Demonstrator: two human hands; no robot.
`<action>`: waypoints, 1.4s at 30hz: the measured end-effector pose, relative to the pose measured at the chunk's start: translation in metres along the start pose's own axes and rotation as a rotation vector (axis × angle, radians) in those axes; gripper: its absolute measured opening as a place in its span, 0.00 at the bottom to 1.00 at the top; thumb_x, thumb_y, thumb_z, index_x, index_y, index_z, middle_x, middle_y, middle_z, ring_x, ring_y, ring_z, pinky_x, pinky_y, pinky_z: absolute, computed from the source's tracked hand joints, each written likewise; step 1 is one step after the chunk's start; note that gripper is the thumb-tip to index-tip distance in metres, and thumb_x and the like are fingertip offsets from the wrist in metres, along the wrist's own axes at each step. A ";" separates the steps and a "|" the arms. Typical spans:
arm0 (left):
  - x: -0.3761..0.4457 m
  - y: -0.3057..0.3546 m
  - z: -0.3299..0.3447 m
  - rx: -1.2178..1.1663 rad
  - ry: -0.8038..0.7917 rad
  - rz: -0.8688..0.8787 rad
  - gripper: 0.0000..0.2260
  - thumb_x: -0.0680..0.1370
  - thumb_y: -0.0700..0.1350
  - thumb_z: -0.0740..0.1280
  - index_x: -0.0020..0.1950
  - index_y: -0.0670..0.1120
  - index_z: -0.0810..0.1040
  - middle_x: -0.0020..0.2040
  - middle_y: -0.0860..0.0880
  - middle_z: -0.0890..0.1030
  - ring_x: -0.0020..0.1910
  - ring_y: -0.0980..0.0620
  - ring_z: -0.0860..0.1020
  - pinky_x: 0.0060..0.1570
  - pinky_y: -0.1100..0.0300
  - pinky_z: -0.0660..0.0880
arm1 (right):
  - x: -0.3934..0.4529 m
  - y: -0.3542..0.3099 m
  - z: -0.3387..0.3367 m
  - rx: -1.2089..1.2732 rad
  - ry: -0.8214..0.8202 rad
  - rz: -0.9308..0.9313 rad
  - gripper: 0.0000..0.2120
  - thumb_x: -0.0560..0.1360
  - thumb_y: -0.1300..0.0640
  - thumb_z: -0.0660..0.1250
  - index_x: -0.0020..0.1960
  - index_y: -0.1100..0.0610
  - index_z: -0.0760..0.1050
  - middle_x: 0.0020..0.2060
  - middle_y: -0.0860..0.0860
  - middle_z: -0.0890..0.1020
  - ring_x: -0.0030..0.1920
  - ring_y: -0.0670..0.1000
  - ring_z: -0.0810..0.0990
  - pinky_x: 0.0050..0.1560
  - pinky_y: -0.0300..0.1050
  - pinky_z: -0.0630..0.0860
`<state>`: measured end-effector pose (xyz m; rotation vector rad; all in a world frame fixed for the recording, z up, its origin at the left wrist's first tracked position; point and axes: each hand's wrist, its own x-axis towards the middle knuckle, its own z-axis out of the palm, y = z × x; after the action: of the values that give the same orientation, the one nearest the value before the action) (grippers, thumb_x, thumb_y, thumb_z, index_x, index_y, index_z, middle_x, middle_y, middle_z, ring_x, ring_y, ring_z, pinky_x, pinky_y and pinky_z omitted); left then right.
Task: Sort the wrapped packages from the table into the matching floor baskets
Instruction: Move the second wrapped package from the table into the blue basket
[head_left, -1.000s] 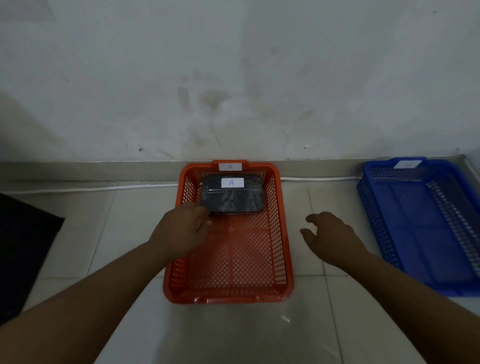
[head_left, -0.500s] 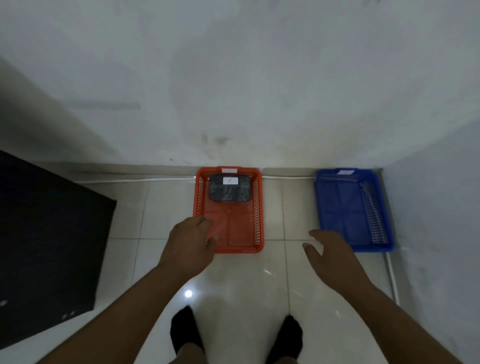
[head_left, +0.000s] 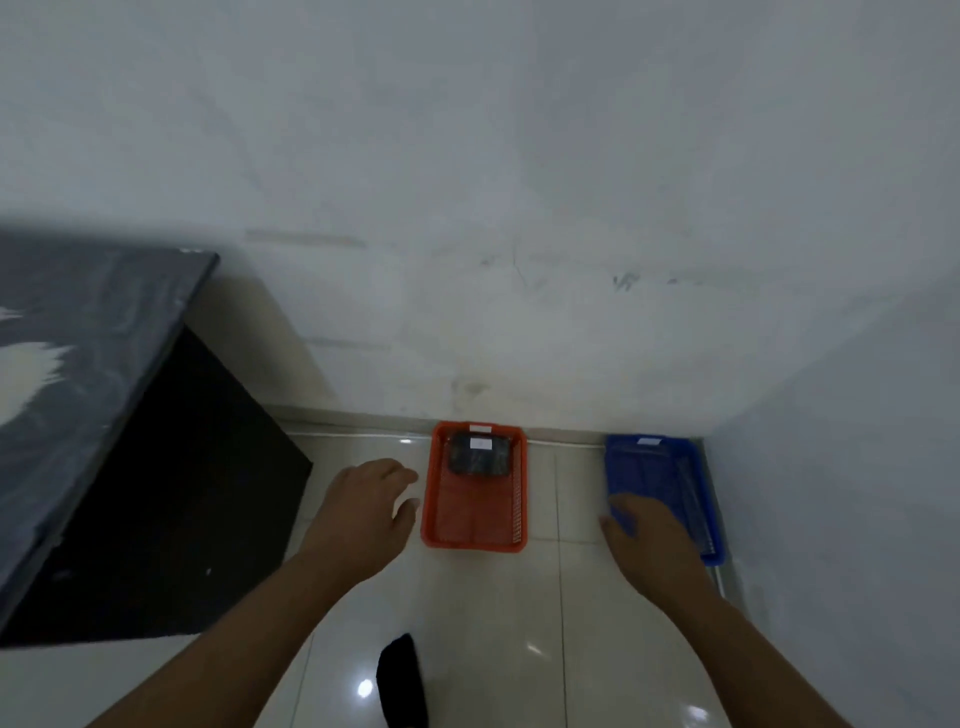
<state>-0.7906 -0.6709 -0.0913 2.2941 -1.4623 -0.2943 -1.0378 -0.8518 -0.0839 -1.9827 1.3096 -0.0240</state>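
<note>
Hanging over the tiled floor (head_left: 493, 613), your left hand (head_left: 363, 512) is empty, fingers loosely spread beside the orange basket (head_left: 431, 514). Your right hand (head_left: 652, 540), also empty and spread, covers the blue basket (head_left: 631, 467) near corner. One dark wrapped package (head_left: 478, 457) lies at the orange basket's far end, by the wall.

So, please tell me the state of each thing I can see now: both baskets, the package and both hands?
Orange basket: on the floor, holds one package.
Wrapped package: lies flat at the basket's far end, white label up.
Blue basket: on the floor, no package visible inside.
Left hand: open, empty.
Right hand: open, empty.
</note>
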 end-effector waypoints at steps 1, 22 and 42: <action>-0.011 0.006 -0.009 0.012 0.018 -0.012 0.14 0.76 0.47 0.64 0.60 0.46 0.77 0.55 0.48 0.81 0.54 0.50 0.78 0.58 0.52 0.72 | -0.009 -0.007 -0.003 -0.005 -0.009 -0.034 0.12 0.76 0.53 0.63 0.58 0.55 0.73 0.54 0.53 0.74 0.59 0.52 0.72 0.60 0.46 0.68; -0.320 0.004 -0.178 0.009 0.456 -0.564 0.17 0.75 0.47 0.66 0.63 0.46 0.75 0.59 0.47 0.79 0.53 0.48 0.78 0.54 0.55 0.74 | -0.204 -0.200 0.063 -0.163 -0.131 -0.726 0.17 0.75 0.53 0.64 0.61 0.56 0.74 0.60 0.54 0.76 0.60 0.52 0.73 0.57 0.38 0.64; -0.583 -0.267 -0.342 -0.067 0.618 -0.789 0.17 0.75 0.46 0.67 0.63 0.46 0.75 0.61 0.47 0.78 0.57 0.53 0.74 0.56 0.60 0.66 | -0.344 -0.439 0.329 -0.142 -0.240 -0.757 0.17 0.74 0.51 0.65 0.60 0.58 0.75 0.59 0.55 0.77 0.60 0.52 0.73 0.57 0.40 0.65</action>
<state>-0.6917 0.0291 0.0757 2.4797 -0.2245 0.1530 -0.7270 -0.3032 0.0627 -2.4058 0.3686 -0.0528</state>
